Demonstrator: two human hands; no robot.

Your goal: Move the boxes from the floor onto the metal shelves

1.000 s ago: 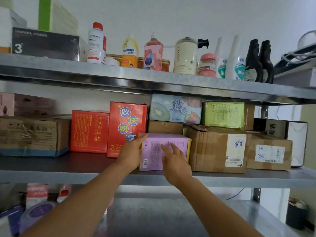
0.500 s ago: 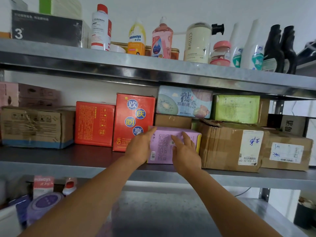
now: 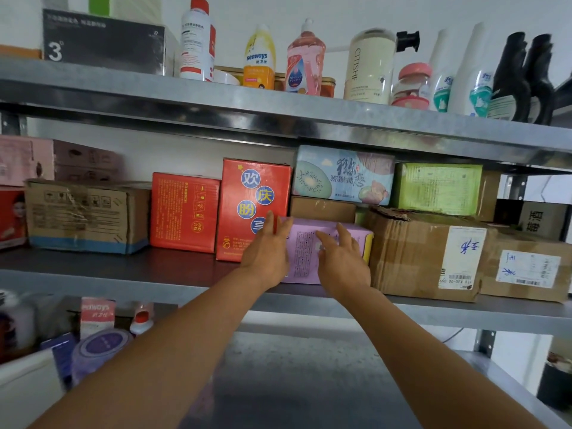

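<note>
Left hand [image 3: 266, 253] and right hand [image 3: 343, 263], fingers straight, touch the purple box [image 3: 302, 258] on the metal shelf [image 3: 93, 284]

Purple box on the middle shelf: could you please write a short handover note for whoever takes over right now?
Left hand: open, straight fingers at the left front edge of the purple box.
Right hand: open, straight fingers on or just off its front face.
Purple box: stands on the middle shelf, between the red box and the big cardboard box.
Done: this box is on the shelf.
Left: draw both hands away. The floor is out of view, so check it for more boxes.
</note>
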